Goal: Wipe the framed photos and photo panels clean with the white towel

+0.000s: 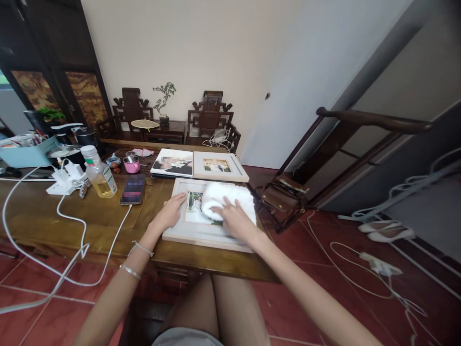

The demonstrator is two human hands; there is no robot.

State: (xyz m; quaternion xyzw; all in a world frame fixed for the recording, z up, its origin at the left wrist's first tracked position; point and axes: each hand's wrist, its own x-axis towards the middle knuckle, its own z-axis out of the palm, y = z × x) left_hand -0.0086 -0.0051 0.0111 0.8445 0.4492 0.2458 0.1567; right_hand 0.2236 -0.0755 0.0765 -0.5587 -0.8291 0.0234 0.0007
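A light-coloured picture frame (211, 235) lies flat near the table's front edge, with a photo (194, 201) inside its pale mat. My left hand (170, 211) grips the frame's left side, its fingertips over the border. With my right hand (234, 218) I hold a fluffy white cloth (236, 194) against the front of the frame. The cloth and hand hide the right part of the photo. Just behind lie a second framed photo (218, 166) and, to its left, a white-edged photo panel (172, 162), partly blurred.
On the wooden table (104, 223), left of the frame, are a charging phone (132, 190), a bottle of yellow liquid (103, 178), a pink cup (131, 164) and a white power strip (65, 180) with trailing cables. A dark wooden chair (374, 122) stands at the right.
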